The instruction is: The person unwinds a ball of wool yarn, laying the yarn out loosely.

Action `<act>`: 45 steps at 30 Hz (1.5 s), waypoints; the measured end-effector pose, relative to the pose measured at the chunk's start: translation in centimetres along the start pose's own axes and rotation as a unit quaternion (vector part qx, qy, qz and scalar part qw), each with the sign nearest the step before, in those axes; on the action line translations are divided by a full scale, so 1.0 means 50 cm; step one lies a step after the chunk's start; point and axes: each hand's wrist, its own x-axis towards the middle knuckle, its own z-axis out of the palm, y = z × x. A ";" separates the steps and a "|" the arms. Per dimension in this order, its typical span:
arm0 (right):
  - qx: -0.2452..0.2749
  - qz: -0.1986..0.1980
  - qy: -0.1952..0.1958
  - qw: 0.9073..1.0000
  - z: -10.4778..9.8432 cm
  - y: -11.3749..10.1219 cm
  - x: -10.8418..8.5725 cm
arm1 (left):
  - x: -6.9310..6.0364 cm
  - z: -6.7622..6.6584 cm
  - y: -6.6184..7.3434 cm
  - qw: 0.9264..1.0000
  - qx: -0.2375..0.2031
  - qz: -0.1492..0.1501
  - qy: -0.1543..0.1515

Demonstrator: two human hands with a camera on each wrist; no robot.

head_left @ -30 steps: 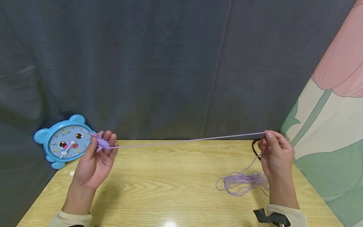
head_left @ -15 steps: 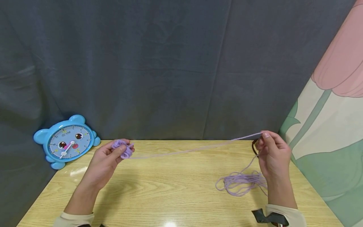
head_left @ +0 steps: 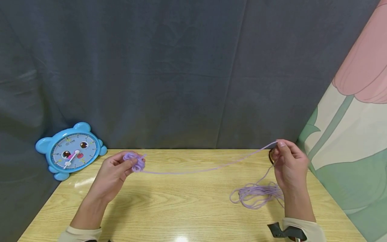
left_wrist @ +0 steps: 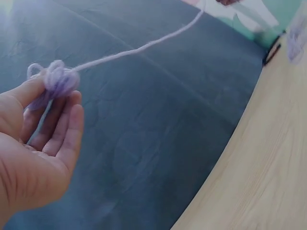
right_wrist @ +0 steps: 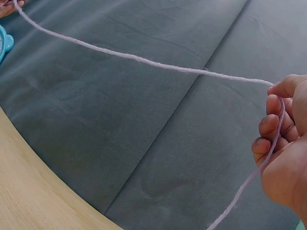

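Observation:
My left hand (head_left: pixel 116 171) pinches a small wound bundle of lilac yarn (left_wrist: pixel 61 80) between thumb and fingers, above the left part of the table. From that bundle a single strand (head_left: pixel 193 172) sags across to my right hand (head_left: pixel 291 164). There the thumb and forefinger pinch the yarn, as the right wrist view shows, with the other fingers curled. Below the pinch the strand runs past the palm and down to a loose pile of lilac yarn (head_left: pixel 257 195) on the table, left of the right wrist. Part of that pile is hidden behind the right forearm.
A blue animal-shaped clock (head_left: pixel 74 151) leans at the back left of the wooden table (head_left: pixel 181 208). Behind the right hand a black loop (left_wrist: pixel 273 49) stands at the table's back. A dark curtain (head_left: pixel 169 74) hangs behind, and a flower-patterned cloth (head_left: pixel 347 144) on the right.
My left hand has moved right and slightly down with the bundle, turning over as it came. The strand has gone from taut to slack. My right hand has shifted slightly left.

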 end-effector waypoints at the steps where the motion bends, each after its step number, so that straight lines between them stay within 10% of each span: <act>1: -0.003 0.002 -0.003 1.000 -0.001 0.001 0.000 | 0.000 0.001 -0.001 1.000 -0.025 0.005 -0.005; 9: -0.040 0.030 -0.041 0.998 -0.007 0.002 -0.001 | -0.001 0.014 -0.009 0.988 -0.150 0.031 0.003; 13: -0.128 0.067 -0.114 0.983 -0.023 -0.004 -0.004 | 0.000 0.016 -0.010 0.982 -0.181 0.045 -0.006; 18: -0.214 0.095 -0.192 0.953 -0.046 -0.012 -0.003 | -0.001 0.000 -0.019 0.936 -0.303 0.018 -0.176; 22: -0.196 0.092 -0.162 0.963 -0.061 -0.020 0.004 | -0.006 -0.026 -0.020 0.912 -0.270 -0.018 -0.307; 27: -0.135 0.071 -0.087 0.985 -0.076 -0.036 0.012 | -0.005 -0.060 -0.018 0.910 -0.140 -0.014 -0.390; 33: -0.091 0.043 -0.012 0.995 -0.083 -0.054 0.018 | -0.002 -0.081 -0.017 0.909 -0.079 0.014 -0.410; 45: -0.054 0.016 0.098 0.994 -0.099 -0.080 0.031 | -0.003 -0.080 0.003 0.955 0.128 -0.028 -0.266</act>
